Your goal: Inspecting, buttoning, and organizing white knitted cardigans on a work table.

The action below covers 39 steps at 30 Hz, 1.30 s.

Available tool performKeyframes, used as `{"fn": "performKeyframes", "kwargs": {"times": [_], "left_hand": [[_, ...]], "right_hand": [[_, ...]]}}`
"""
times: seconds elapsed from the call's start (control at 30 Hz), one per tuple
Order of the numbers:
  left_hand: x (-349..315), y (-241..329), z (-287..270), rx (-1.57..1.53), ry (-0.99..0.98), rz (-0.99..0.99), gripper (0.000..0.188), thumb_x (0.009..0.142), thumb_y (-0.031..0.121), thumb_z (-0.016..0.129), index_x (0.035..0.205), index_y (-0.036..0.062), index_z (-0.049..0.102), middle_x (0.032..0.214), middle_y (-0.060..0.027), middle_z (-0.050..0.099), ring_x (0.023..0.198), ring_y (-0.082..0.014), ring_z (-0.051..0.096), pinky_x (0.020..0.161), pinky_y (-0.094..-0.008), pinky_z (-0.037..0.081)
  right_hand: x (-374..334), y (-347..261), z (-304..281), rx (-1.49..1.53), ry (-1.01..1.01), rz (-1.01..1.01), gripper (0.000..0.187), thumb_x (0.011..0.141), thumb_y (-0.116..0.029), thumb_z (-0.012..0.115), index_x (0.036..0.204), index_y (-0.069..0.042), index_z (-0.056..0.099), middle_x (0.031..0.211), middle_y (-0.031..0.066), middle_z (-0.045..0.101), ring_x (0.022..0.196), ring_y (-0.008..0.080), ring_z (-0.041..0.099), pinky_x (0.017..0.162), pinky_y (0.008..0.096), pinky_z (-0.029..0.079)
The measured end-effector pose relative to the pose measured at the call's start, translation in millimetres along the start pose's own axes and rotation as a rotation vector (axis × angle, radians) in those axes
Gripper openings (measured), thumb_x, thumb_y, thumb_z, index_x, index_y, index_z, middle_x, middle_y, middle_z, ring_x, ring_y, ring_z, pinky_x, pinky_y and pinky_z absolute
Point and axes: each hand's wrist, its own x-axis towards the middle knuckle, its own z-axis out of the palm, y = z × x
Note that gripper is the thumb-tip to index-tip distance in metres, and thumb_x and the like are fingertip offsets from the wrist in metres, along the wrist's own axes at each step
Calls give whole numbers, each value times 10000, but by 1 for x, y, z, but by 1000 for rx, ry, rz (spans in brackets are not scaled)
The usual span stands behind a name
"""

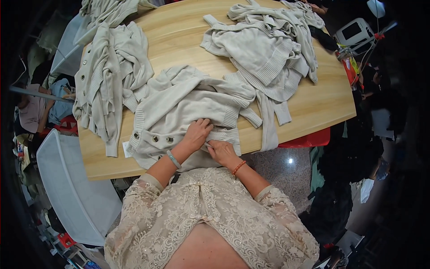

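At the worktop's (313,107) near edge, soft, light, floppy cream cardigan (179,112), best pinched at its ribbed hem (224,134), left hand (195,134) pressing flat, right hand (220,150) gripping hem.

One view only, from a camera worn on the person's head, looking steeply down and a little forward. It sits close above the person's own chest and forearms, which fill the lower middle of the picture and come up from the bottom edge. Ahead lies the wooden table (188,31), taken in almost whole: its near edge runs just above the lace sleeves, its far edge reaches the top of the picture. The wide fisheye lens bends the table's straight edges outward and darkens the rim into a round border. Floor and chairs show at both sides, low and far off.
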Motion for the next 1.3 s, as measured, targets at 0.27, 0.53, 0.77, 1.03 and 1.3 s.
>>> {"fn": "performKeyframes", "kwargs": {"times": [0.27, 0.53, 0.77, 1.03, 1.3], "left_hand": [[7, 6, -2, 330, 12, 18, 280, 731, 119, 558, 1006, 76, 589, 978, -104, 501, 894, -243, 498, 731, -348, 400], [23, 13, 1, 398, -41, -46, 115, 725, 122, 566, 828, 72, 582, 910, -119, 524, 867, -257, 521, 700, -352, 412], [53, -38, -52, -1111, 339, -568, 192, 831, 201, 674, 837, 16, 626, 707, -16, 626, 584, -81, 550, 544, -225, 455], [28, -27, -42, -826, 61, -512, 119, 798, 98, 677, 833, -12, 646, 698, -21, 627, 620, -63, 541, 566, -232, 457], [36, -10, -25, -1030, -93, -434, 116, 810, 78, 654, 839, -34, 648, 707, -10, 630, 622, -53, 524, 555, -223, 440]], "right_hand": [[-1, 7, 7, 6, 113, 2, 129, 791, -149, 601, 864, -49, 564, 868, 129, 583, 724, 372, 606, 643, 460, 494], [-1, 5, 7, 68, 86, -27, 139, 788, -150, 610, 867, -44, 567, 892, 136, 576, 773, 364, 606, 669, 459, 492], [1, 3, -5, 125, 156, -13, 145, 796, -139, 613, 910, -64, 566, 900, 119, 573, 780, 363, 601, 659, 457, 489], [20, -7, -28, 148, 283, -67, 177, 777, -97, 619, 947, -76, 576, 885, 101, 596, 758, 333, 608, 634, 412, 491], [23, -5, -31, 65, 307, 57, 227, 777, -116, 636, 982, -73, 548, 932, 126, 602, 795, 355, 613, 660, 442, 488]]}}
